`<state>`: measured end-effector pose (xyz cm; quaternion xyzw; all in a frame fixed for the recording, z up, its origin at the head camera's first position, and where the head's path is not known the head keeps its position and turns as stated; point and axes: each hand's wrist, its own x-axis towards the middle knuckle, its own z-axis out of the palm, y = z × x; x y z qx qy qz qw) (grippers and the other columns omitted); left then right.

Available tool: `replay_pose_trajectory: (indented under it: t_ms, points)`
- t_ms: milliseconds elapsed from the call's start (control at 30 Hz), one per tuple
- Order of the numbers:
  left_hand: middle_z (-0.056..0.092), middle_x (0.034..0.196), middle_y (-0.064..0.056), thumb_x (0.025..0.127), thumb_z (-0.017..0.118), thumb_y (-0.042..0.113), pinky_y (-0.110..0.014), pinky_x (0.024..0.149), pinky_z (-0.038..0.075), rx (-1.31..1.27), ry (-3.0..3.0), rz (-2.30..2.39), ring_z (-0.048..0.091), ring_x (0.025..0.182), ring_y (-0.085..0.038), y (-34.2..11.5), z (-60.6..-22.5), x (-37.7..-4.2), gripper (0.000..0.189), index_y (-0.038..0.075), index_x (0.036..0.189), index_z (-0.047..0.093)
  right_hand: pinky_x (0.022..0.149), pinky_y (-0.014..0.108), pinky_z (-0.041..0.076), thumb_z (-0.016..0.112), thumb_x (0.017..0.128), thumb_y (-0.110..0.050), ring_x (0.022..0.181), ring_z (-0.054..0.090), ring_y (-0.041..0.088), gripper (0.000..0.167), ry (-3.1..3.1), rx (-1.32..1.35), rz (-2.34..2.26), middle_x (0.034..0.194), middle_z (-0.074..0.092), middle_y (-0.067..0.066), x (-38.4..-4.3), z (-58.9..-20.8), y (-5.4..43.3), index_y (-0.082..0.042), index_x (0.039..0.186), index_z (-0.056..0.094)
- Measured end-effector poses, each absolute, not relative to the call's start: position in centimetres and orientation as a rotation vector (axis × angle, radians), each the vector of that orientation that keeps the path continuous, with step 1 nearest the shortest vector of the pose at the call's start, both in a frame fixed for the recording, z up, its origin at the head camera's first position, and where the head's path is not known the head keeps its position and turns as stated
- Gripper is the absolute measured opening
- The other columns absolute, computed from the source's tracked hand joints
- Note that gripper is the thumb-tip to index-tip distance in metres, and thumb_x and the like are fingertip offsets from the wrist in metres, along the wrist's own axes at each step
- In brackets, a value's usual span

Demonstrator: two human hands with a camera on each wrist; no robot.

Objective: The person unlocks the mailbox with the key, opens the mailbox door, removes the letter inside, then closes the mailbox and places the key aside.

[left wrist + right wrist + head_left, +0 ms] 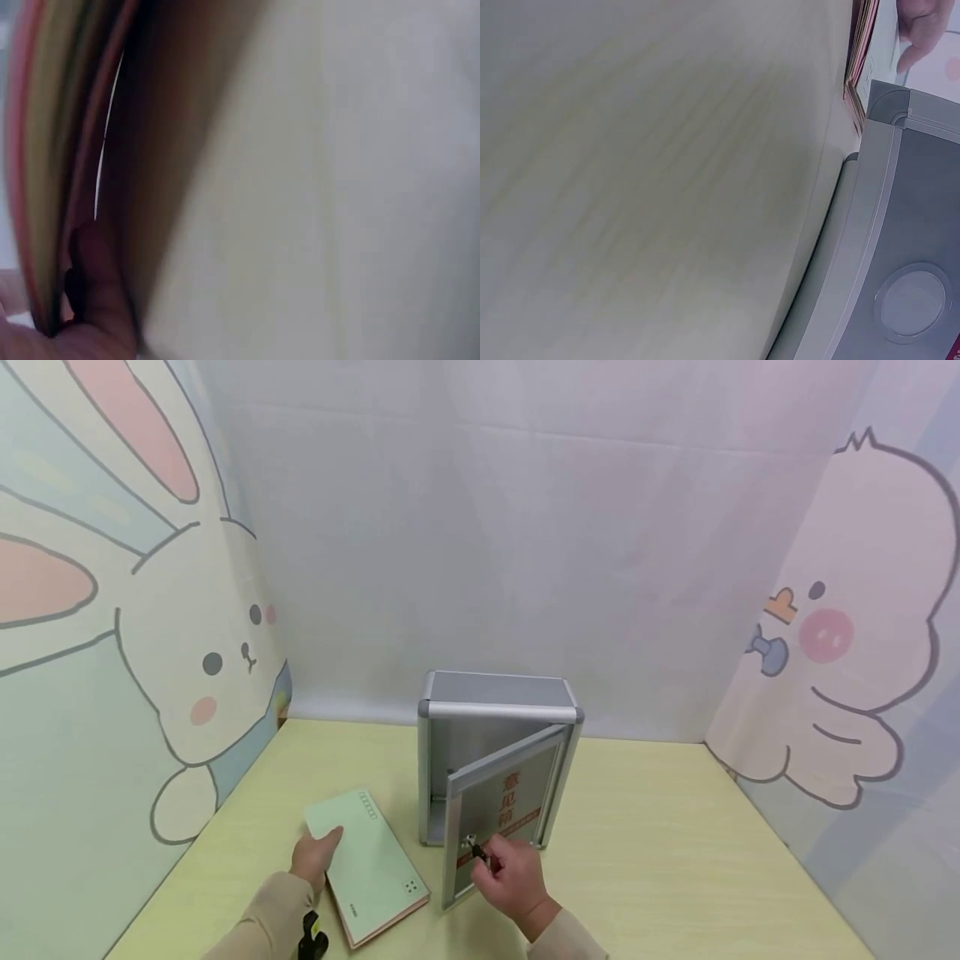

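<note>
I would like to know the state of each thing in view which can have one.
Grey box: upright, open at the front.
Door: swung partly open.
Lock: too small to tell whether turned.
Black key: at the lock, pinched by the right hand.
Envelope stack: piled, one side gripped by the left hand.

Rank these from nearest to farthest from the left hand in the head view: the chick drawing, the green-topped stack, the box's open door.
From the left hand:
1. Green-topped stack: gripped at its left edge.
2. Open door: right of the stack.
3. Chick drawing: far right.
</note>
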<state>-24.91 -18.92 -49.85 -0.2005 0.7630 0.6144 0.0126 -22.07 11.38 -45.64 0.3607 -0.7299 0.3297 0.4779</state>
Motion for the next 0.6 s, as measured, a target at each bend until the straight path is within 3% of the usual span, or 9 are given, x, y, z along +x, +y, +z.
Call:
replay_pose_trajectory:
  t_ms: [100, 233, 367, 400, 533, 600]
  points:
    - [0.029, 0.134, -0.041, 0.096, 0.044, 0.033, -0.049, 0.099, 0.04, -0.642, 2.301, 1.97, 0.04, 0.12, -0.046, -19.1, -49.7, -24.7, 0.076, -0.024, 0.137, 0.017, 0.046, 0.008, 0.022, 0.056, 0.063, -0.01, 0.045, 0.031, -0.003, 0.017, -1.784, 0.883, 0.799, 0.048, 0.038, -0.01, -22.1, -45.6, 11.4, -0.016, 0.061, 0.041]
    - [0.039, 0.126, -0.038, 0.092, 0.045, 0.027, -0.038, 0.082, 0.051, -0.697, 2.253, 2.031, 0.052, 0.103, -0.035, -19.7, -49.7, -24.4, 0.071, -0.027, 0.131, 0.025, 0.045, 0.008, 0.022, 0.056, 0.063, -0.01, 0.045, 0.03, -0.003, 0.016, -1.773, 0.906, 0.799, 0.048, 0.038, -0.01, -22.2, -45.5, 11.5, -0.016, 0.062, 0.041]
    - [0.055, 0.094, -0.025, 0.089, 0.046, 0.021, -0.033, 0.065, 0.052, -0.748, 2.199, 2.077, 0.057, 0.077, -0.022, -20.2, -49.2, -23.8, 0.054, -0.025, 0.116, 0.037, 0.044, 0.007, 0.022, 0.057, 0.061, -0.01, 0.045, 0.03, -0.004, 0.017, -1.756, 0.934, 0.798, 0.047, 0.038, -0.01, -22.5, -45.5, 11.6, -0.017, 0.061, 0.042]
    - [0.056, 0.086, -0.02, 0.089, 0.046, 0.02, -0.033, 0.062, 0.052, -0.761, 2.177, 2.089, 0.057, 0.07, -0.019, -20.3, -48.9, -23.7, 0.051, -0.024, 0.112, 0.037, 0.044, 0.007, 0.022, 0.057, 0.061, -0.01, 0.045, 0.03, -0.004, 0.017, -1.749, 0.937, 0.794, 0.047, 0.039, -0.01, -22.5, -45.5, 11.6, -0.017, 0.061, 0.042]
    - [0.046, 0.085, -0.018, 0.09, 0.044, 0.023, -0.04, 0.061, 0.054, -0.795, 2.092, 2.112, 0.053, 0.067, -0.021, -20.8, -47.7, -23.2, 0.051, -0.019, 0.116, 0.031, 0.044, 0.007, 0.022, 0.058, 0.059, -0.01, 0.046, 0.03, -0.006, 0.017, -1.719, 0.949, 0.779, 0.048, 0.039, -0.01, -22.7, -45.6, 11.7, -0.017, 0.062, 0.042]
    - [0.041, 0.081, -0.015, 0.091, 0.042, 0.023, -0.042, 0.059, 0.053, -0.797, 2.111, 2.079, 0.048, 0.064, -0.02, -21.2, -47.4, -23.2, 0.045, -0.017, 0.109, 0.032, 0.044, 0.007, 0.021, 0.058, 0.059, -0.01, 0.046, 0.03, -0.006, 0.017, -1.71, 0.953, 0.776, 0.048, 0.039, -0.01, -22.7, -45.7, 11.7, -0.017, 0.062, 0.043]
